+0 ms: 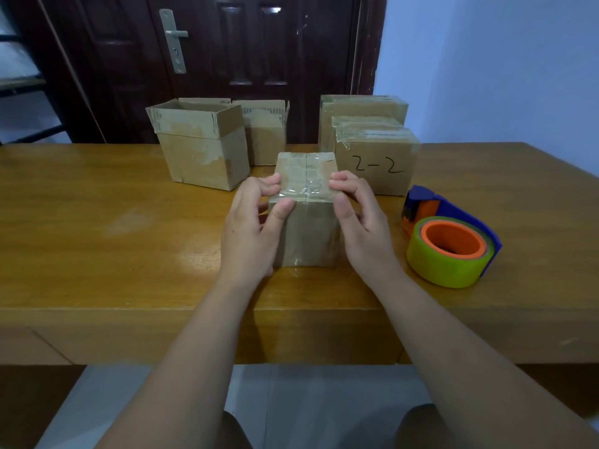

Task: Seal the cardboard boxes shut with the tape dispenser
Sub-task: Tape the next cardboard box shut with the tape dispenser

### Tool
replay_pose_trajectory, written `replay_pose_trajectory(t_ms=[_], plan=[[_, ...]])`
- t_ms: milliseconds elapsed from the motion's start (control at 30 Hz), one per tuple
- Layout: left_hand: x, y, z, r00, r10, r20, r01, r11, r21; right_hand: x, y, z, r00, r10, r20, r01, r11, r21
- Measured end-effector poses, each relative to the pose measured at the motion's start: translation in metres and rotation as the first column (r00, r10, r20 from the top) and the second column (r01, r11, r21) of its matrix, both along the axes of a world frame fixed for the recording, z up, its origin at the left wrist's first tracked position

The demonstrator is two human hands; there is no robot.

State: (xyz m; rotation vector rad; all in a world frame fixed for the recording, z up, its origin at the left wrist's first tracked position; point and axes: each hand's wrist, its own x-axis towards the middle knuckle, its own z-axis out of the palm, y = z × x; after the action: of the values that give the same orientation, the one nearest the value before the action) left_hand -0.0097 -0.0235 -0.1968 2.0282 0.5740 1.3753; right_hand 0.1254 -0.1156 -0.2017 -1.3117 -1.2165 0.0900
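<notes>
Left hand: fingers curled over the top left edge of the small box, thumb pressed on its front face, gripping it. Right hand: likewise on the top right edge, thumb on the front face. Box upright between both hands, flaps closed, clear tape over the top's near edge. It stands mid-table. Tape dispenser lies right of it, untouched. Open boxes behind left; box marked 2-2 behind right.
</notes>
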Motion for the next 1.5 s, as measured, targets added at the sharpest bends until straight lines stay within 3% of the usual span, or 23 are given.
replay_pose_trajectory(t_ms=[400, 500, 600, 700, 800, 900, 967, 1067, 1167, 1367, 1500], plan=[[0.0, 0.004, -0.004, 1.0, 0.02, 0.008, -0.021, 0.998, 0.062, -0.003, 0.002, -0.006, 0.961, -0.207, 0.186, 0.191, 0.977, 0.097], [-0.006, -0.002, -0.005, 0.999, 0.02, -0.04, -0.015, 0.993, 0.115, -0.007, 0.0, -0.002, 0.983, -0.152, 0.1, 0.149, 0.988, 0.042], [-0.017, -0.018, -0.001, 0.985, 0.117, -0.129, -0.078, 0.96, 0.27, -0.01, -0.003, 0.009, 0.992, -0.102, -0.079, 0.097, 0.993, -0.064], [-0.026, -0.032, 0.009, 0.953, 0.218, -0.211, -0.126, 0.916, 0.38, -0.014, -0.002, 0.028, 0.96, -0.222, -0.17, 0.188, 0.963, -0.192], [-0.021, -0.04, 0.019, 0.905, 0.332, -0.266, -0.172, 0.857, 0.486, -0.029, -0.007, 0.042, 0.917, -0.395, -0.048, 0.38, 0.905, -0.192], [-0.012, -0.049, 0.028, 0.895, 0.35, -0.277, -0.171, 0.842, 0.511, -0.045, -0.015, 0.046, 0.921, -0.372, 0.112, 0.388, 0.899, -0.202], [-0.013, -0.048, 0.03, 0.884, 0.401, -0.241, -0.252, 0.842, 0.478, -0.046, -0.02, 0.047, 0.932, -0.321, 0.17, 0.358, 0.89, -0.281], [-0.023, -0.038, 0.034, 0.862, 0.432, -0.267, -0.362, 0.891, 0.274, -0.04, -0.028, 0.054, 0.954, -0.173, 0.245, 0.259, 0.886, -0.385], [-0.034, -0.033, 0.043, 0.895, 0.324, -0.307, -0.301, 0.946, 0.121, -0.033, -0.033, 0.064, 0.981, -0.05, 0.186, 0.13, 0.887, -0.443], [-0.054, -0.043, 0.046, 0.943, 0.143, -0.301, -0.096, 0.982, 0.164, -0.005, -0.028, 0.067, 0.902, -0.367, 0.228, 0.424, 0.852, -0.308], [-0.054, -0.037, 0.043, 0.867, 0.091, -0.491, -0.014, 0.987, 0.16, 0.016, -0.041, 0.072, 0.854, -0.405, 0.327, 0.514, 0.756, -0.406]])
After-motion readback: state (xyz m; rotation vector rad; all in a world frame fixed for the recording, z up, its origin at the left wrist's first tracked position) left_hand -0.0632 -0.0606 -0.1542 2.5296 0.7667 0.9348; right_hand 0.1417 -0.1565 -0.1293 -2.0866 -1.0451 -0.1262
